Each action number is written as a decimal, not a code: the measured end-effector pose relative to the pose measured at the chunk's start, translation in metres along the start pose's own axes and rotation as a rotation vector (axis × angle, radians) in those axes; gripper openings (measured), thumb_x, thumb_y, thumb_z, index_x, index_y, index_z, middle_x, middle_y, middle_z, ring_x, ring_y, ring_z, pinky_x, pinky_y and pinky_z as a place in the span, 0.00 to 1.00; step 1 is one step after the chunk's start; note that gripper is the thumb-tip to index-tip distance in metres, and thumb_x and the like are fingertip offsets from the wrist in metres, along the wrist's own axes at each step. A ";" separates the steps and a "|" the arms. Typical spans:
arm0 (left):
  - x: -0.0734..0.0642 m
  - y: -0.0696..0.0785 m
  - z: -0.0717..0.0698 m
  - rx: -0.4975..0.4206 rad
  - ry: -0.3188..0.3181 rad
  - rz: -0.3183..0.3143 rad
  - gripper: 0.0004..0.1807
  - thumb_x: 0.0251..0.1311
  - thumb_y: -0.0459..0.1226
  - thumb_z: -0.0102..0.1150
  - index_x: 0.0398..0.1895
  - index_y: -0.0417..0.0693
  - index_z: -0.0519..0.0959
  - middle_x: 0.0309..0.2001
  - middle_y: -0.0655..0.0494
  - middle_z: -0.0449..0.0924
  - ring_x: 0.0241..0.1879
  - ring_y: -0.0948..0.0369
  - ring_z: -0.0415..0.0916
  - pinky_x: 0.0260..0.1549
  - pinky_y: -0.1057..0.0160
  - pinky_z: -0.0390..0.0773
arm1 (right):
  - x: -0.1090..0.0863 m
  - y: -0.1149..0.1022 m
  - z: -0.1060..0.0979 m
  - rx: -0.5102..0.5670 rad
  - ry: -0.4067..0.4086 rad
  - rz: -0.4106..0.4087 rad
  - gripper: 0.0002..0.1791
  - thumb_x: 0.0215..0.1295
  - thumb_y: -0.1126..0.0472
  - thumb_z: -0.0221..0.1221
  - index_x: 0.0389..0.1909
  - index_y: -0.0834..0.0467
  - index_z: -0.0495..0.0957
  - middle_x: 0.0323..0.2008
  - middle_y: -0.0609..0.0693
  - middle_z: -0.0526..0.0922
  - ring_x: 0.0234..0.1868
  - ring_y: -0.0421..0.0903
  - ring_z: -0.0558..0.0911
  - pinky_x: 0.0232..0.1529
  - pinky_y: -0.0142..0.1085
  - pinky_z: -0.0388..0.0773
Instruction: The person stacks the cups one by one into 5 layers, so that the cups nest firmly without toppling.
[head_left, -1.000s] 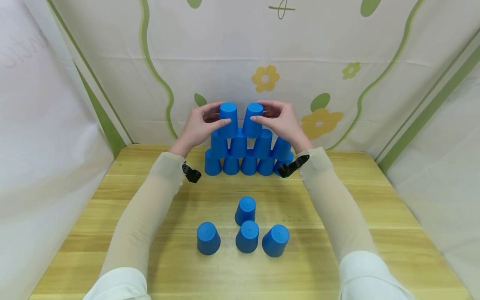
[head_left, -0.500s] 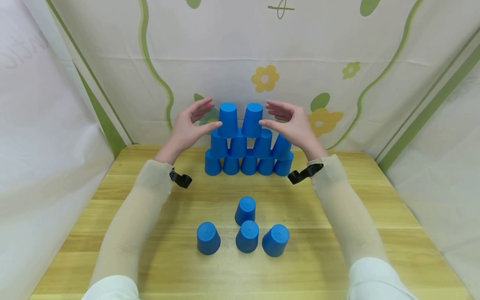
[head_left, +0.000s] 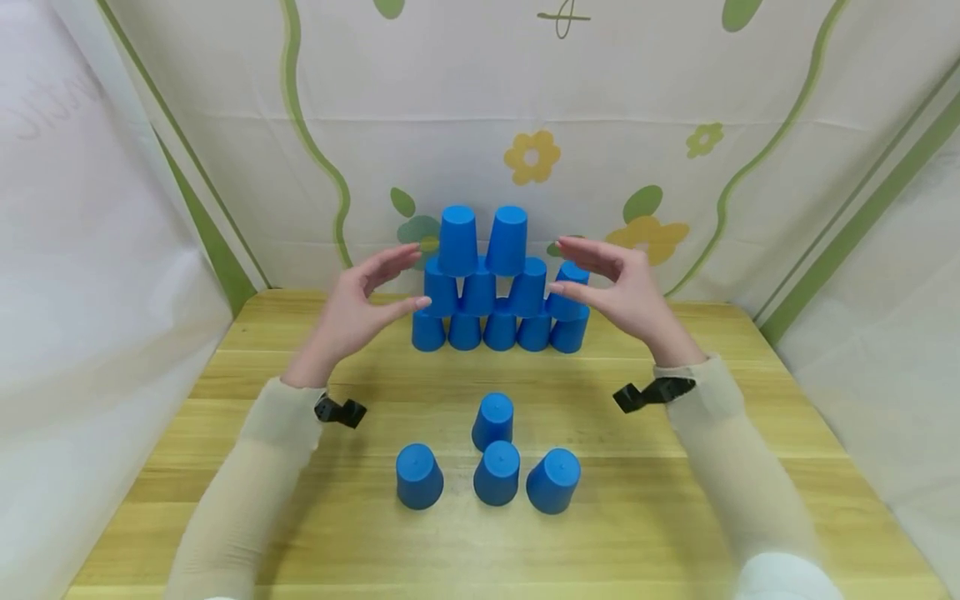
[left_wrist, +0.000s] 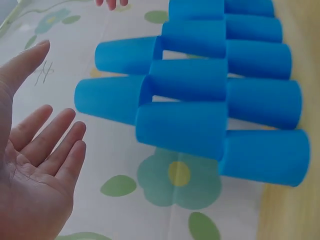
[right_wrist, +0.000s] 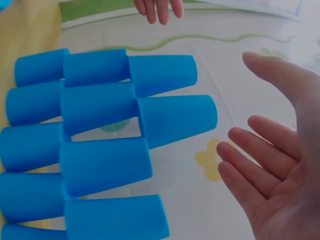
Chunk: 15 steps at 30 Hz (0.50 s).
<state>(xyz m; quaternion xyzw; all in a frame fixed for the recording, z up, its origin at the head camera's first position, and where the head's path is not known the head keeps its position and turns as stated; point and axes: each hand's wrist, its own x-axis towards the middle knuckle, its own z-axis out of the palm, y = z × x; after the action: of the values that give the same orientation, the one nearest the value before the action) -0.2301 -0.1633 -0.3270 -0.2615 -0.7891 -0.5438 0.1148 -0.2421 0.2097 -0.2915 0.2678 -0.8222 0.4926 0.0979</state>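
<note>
A pyramid of upside-down blue plastic cups stands at the back of the table, three tiers high. Its top tier has two cups, a left one (head_left: 457,242) and a right one (head_left: 507,242), with a narrow gap between them. My left hand (head_left: 363,304) is beside the pyramid's left side, fingers spread and holding nothing. Across from it, my right hand (head_left: 618,283) is held the same way, its thumb overlapping the rightmost middle-tier cup (head_left: 568,302) in the head view. Both wrist views show bare palms, the left palm (left_wrist: 35,185) and the right palm (right_wrist: 280,185), apart from the cups.
Several more upside-down cups stand nearer on the wooden table (head_left: 360,533): one left (head_left: 419,477), one right (head_left: 553,481), and two in the middle, the front one (head_left: 497,473) overlapping the rear one (head_left: 492,421). A flower-patterned cloth (head_left: 450,100) hangs close behind the pyramid.
Both hands have let go of the two top cups, then drawn apart, downward and back toward the body. The top cups stay standing on the middle tier.
</note>
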 end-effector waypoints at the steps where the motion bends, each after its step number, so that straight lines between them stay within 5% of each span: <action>1: -0.004 -0.001 0.002 -0.004 -0.009 0.004 0.35 0.62 0.36 0.72 0.72 0.52 0.72 0.66 0.55 0.75 0.67 0.59 0.69 0.68 0.52 0.66 | -0.005 0.001 0.000 -0.006 -0.012 -0.001 0.30 0.64 0.59 0.71 0.67 0.53 0.77 0.62 0.48 0.80 0.64 0.51 0.77 0.64 0.43 0.73; 7: -0.025 -0.011 0.016 0.003 -0.094 -0.062 0.34 0.62 0.41 0.73 0.71 0.54 0.73 0.66 0.59 0.76 0.67 0.59 0.69 0.67 0.48 0.66 | -0.037 0.003 0.000 -0.044 -0.079 0.040 0.31 0.64 0.60 0.71 0.68 0.51 0.76 0.64 0.46 0.78 0.65 0.48 0.76 0.65 0.41 0.72; 15: -0.038 -0.026 0.042 -0.032 -0.218 -0.136 0.32 0.61 0.43 0.73 0.69 0.52 0.75 0.65 0.59 0.77 0.66 0.57 0.70 0.65 0.41 0.67 | -0.075 0.012 0.006 -0.094 -0.182 0.073 0.32 0.62 0.57 0.73 0.68 0.49 0.77 0.65 0.46 0.78 0.66 0.49 0.75 0.66 0.56 0.69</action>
<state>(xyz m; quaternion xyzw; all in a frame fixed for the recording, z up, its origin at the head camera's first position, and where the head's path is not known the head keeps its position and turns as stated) -0.2082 -0.1426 -0.3817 -0.2666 -0.8041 -0.5312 -0.0130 -0.1851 0.2350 -0.3354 0.2762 -0.8592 0.4303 0.0175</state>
